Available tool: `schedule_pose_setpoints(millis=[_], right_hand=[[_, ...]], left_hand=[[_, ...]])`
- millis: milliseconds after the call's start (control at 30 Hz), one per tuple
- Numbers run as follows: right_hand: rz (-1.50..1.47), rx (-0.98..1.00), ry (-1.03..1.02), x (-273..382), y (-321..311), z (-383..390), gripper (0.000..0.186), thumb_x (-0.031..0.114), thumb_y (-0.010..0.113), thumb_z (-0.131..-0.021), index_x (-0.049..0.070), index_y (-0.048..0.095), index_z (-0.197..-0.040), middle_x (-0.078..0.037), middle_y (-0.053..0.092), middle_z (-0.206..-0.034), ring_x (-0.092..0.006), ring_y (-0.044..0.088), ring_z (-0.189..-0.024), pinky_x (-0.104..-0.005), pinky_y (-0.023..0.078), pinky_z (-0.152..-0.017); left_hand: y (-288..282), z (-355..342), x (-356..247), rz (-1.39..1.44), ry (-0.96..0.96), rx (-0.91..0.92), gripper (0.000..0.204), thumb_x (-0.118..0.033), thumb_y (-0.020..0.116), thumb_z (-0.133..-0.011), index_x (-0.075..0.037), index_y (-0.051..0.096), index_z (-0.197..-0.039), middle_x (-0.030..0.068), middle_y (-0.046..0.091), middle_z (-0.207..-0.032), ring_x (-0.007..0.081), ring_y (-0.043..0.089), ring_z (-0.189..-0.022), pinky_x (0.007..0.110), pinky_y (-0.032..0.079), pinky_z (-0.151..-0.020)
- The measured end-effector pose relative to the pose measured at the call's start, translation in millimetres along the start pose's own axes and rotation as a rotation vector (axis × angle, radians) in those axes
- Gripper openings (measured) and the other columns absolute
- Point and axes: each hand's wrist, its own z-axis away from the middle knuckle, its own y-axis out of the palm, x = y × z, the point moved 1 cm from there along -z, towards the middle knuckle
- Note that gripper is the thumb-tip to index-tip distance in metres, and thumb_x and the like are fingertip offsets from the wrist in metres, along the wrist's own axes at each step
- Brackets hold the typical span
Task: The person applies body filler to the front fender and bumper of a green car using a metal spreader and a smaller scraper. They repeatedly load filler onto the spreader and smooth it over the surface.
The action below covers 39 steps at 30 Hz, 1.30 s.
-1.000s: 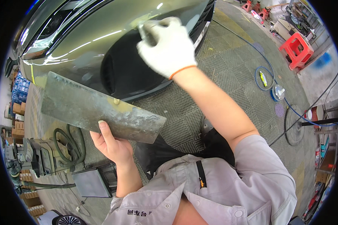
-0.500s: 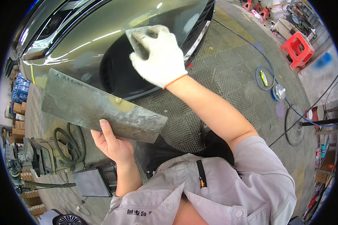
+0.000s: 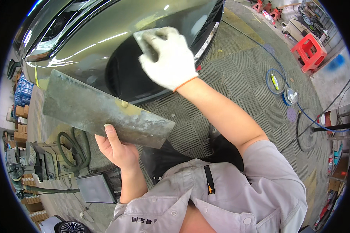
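My bare left hand [image 3: 118, 149] grips the lower edge of a long, flat putty mixing board [image 3: 101, 112], thumb on top. The board is grey and smeared. A dab of yellowish putty [image 3: 125, 105] sits near its upper edge. My right hand [image 3: 171, 58] wears a white knit glove with an orange cuff. It is closed on a flat, thin putty spreader [image 3: 144, 40], held against the car bumper [image 3: 105, 50]. The bumper is olive-green, with a dark recess [image 3: 122, 73] below the spreader. Pale filler patches show on the paint around the hand.
A red plastic stool [image 3: 309, 52] stands at the right. A blue hose [image 3: 274, 62] runs over the ribbed floor past a yellow-green tube [image 3: 275, 82] and a round can [image 3: 289, 96]. At the left are a machine with a coiled hose [image 3: 72, 151] and cardboard boxes [image 3: 21, 134].
My right hand and the spreader have shifted slightly right and down on the bumper. The left hand and the board stay almost as they were.
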Motion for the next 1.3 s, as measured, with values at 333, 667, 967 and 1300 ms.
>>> schedule_pose_setpoints(millis=[333, 667, 967, 1300], right_hand=[[0.06, 0.121, -0.085, -8.2, -19.9, -16.1, 0.049, 0.031, 0.081, -0.091, 0.014, 0.085, -0.137, -0.019, 0.074, -0.144, -0.041, 0.074, -0.129, -0.0492, 0.061, -0.114], [0.292, 0.521, -0.043, -3.1, -94.5, -122.0, 0.049, 0.039, 0.064, -0.098, 0.022, 0.087, -0.138, -0.026, 0.073, -0.146, -0.0461, 0.072, -0.134, -0.0476, 0.054, -0.124], [0.251, 0.606, -0.126, -5.6, -74.3, -63.5, 0.05, 0.034, 0.071, -0.094, 0.015, 0.088, -0.136, -0.018, 0.078, -0.135, -0.0377, 0.076, -0.125, -0.0445, 0.059, -0.116], [-0.897, 0.716, -0.154, -30.4, -92.1, 44.9, 0.068, 0.031, 0.085, -0.098, 0.005, 0.072, -0.159, -0.016, 0.066, -0.153, -0.0311, 0.061, -0.146, -0.0464, 0.05, -0.128]], left_hand=[[-0.9, 2.4, 3.9, -0.009, -0.014, -0.039, 0.029, -0.019, 0.06, -0.124, -0.001, 0.067, -0.146, 0.0095, 0.077, -0.14, 0.0185, 0.072, -0.125, 0.037, 0.057, -0.111], [-1.8, 7.0, 7.0, -0.002, -0.01, -0.06, 0.031, -0.019, 0.061, -0.124, 0.0, 0.067, -0.149, 0.0097, 0.077, -0.142, 0.0179, 0.072, -0.125, 0.036, 0.056, -0.112], [0.0, 4.6, 7.6, 0.032, 0.003, -0.024, 0.031, -0.017, 0.06, -0.124, 0.0, 0.066, -0.15, 0.0101, 0.077, -0.142, 0.0188, 0.072, -0.126, 0.037, 0.057, -0.111], [9.3, -2.7, 16.1, 0.076, -0.093, -0.008, 0.034, -0.018, 0.059, -0.125, -0.002, 0.065, -0.153, 0.0091, 0.076, -0.143, 0.0187, 0.073, -0.127, 0.038, 0.058, -0.111]])
